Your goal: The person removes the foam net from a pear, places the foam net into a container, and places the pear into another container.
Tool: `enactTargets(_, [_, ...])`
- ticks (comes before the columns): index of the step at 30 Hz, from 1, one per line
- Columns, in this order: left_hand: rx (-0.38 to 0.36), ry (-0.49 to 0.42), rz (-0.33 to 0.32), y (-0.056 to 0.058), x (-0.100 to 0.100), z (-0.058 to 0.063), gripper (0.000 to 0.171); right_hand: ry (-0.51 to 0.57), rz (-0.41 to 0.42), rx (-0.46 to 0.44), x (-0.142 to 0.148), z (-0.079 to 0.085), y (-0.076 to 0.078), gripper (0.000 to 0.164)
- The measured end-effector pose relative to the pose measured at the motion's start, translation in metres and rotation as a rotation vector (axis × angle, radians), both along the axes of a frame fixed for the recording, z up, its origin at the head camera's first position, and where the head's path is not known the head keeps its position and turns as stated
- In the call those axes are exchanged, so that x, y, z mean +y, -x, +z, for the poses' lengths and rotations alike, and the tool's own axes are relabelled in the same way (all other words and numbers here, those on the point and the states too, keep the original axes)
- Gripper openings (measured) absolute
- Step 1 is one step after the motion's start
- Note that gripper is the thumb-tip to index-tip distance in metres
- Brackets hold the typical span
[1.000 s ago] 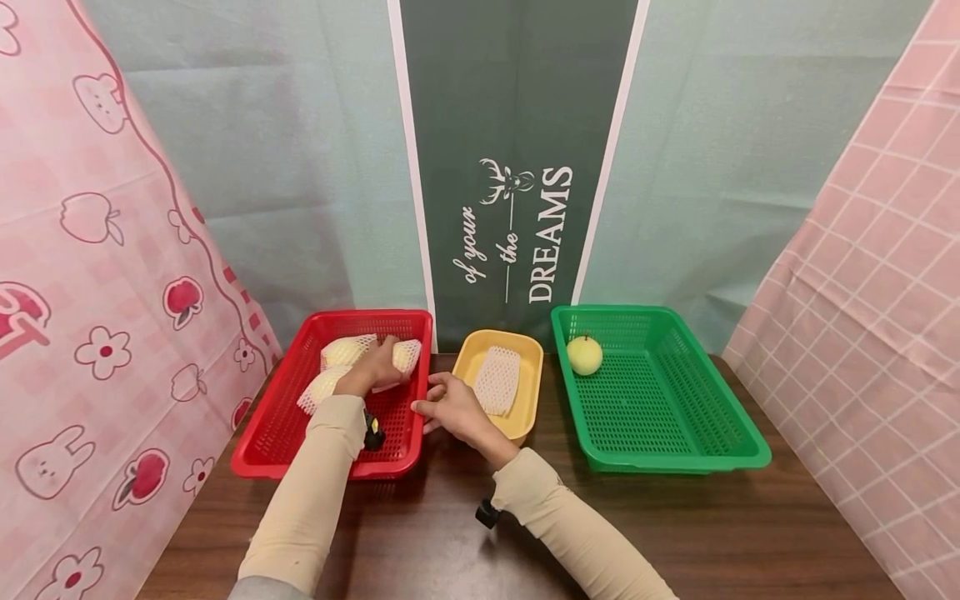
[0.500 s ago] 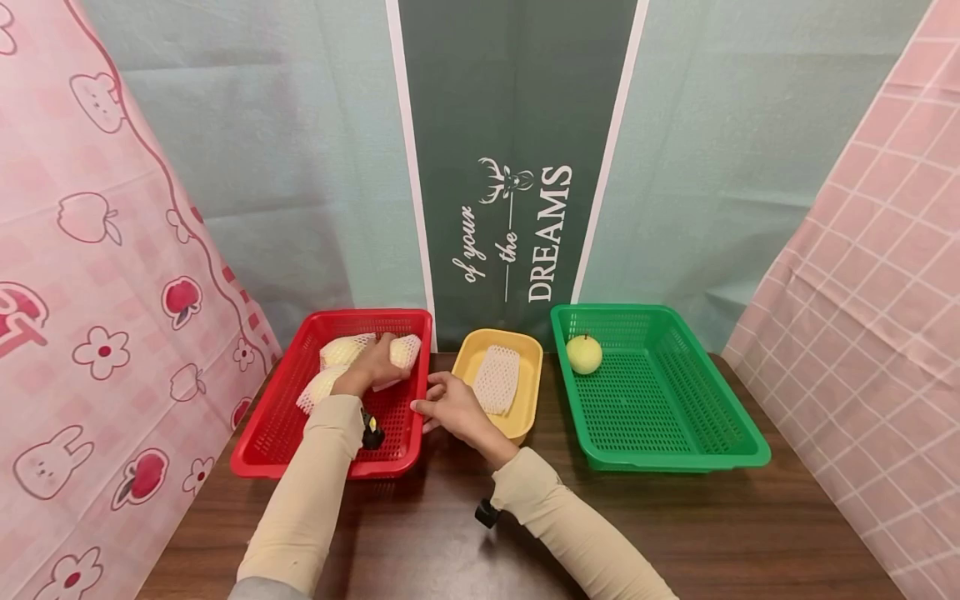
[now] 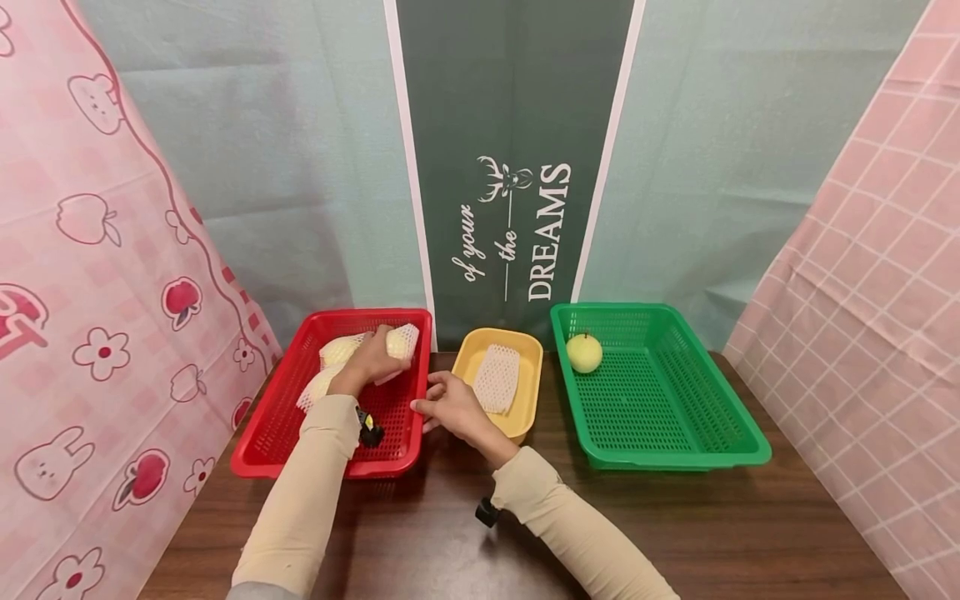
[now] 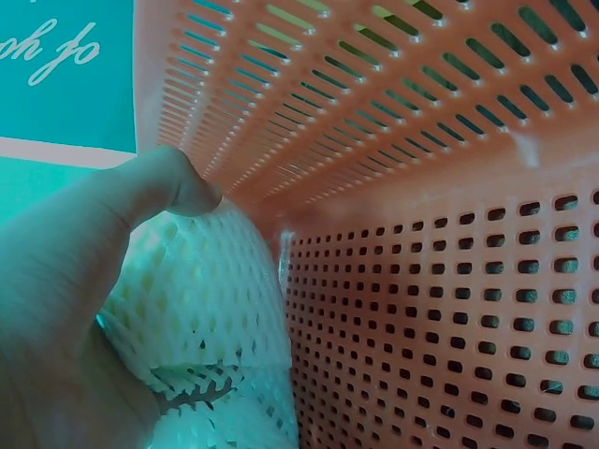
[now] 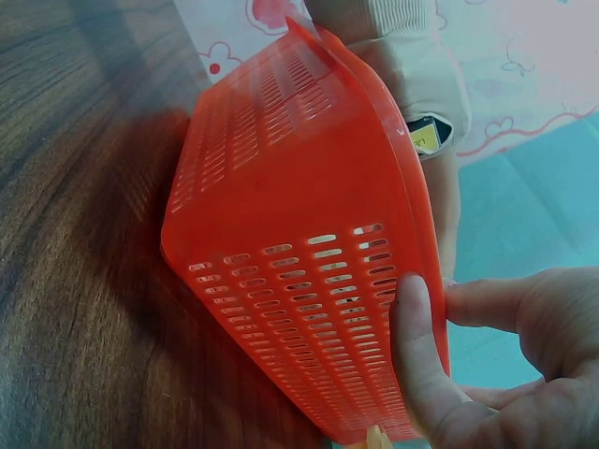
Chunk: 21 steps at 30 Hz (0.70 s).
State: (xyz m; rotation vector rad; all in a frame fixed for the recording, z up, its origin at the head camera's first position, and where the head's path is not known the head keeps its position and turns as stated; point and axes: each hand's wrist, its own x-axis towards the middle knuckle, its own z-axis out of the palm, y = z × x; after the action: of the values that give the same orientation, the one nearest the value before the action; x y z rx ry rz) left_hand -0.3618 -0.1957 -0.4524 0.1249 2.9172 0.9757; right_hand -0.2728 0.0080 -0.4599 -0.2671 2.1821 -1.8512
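Gripping a round, pale-yellow fruit in white foam netting (image 3: 402, 342), the left hand (image 3: 373, 358) works inside the red perforated plastic basket (image 3: 397, 408). Compared with half a second ago, hand and fruit have shifted slightly toward the far wall, which suggests a grip firm enough to move the fruit, netting still on; clearance from the basket floor cannot be told. The right hand (image 3: 452, 407) pinches the near side wall at its rim, unchanged. Two similar netted fruits (image 3: 341, 348) lie alongside.
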Motion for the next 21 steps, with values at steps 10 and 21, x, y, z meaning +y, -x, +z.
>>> enactTargets(10, [0.020, -0.005, -0.011, -0.0007, 0.0014, 0.0042, 0.088, -0.002, 0.000, -0.009, 0.0002, -0.0013, 0.0011, 0.059])
enactTargets(21, [0.036, -0.017, -0.014, -0.0004, 0.0005, 0.0066, 0.092, -0.019, 0.001, -0.007, 0.0010, 0.0010, 0.0005, 0.058])
